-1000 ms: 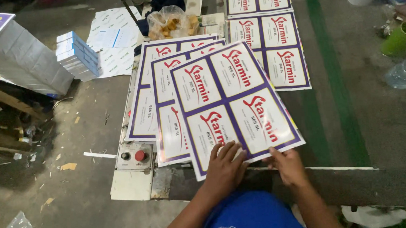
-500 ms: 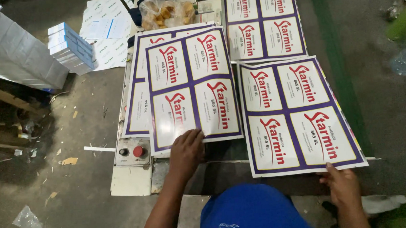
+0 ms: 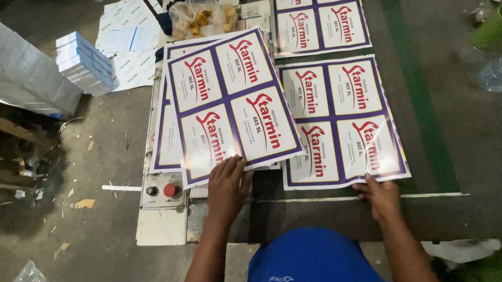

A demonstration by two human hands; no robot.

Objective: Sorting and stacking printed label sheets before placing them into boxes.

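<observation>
Two glossy four-label sheets, side by side: tilted sheet stack (image 3: pixel 225 105) on the left (over a machine's control box (image 3: pixel 162 207)), single printed sheet (image 3: pixel 342 121) right. Left hand (image 3: pixel 227 186) flat, fingers spread on the stack's near edge; right hand (image 3: pixel 379 194) pinching the single sheet's near edge.

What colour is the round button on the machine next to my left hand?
Red. The round button sits on the machine's pale control panel, left of the left hand, seen in the head view.
</observation>
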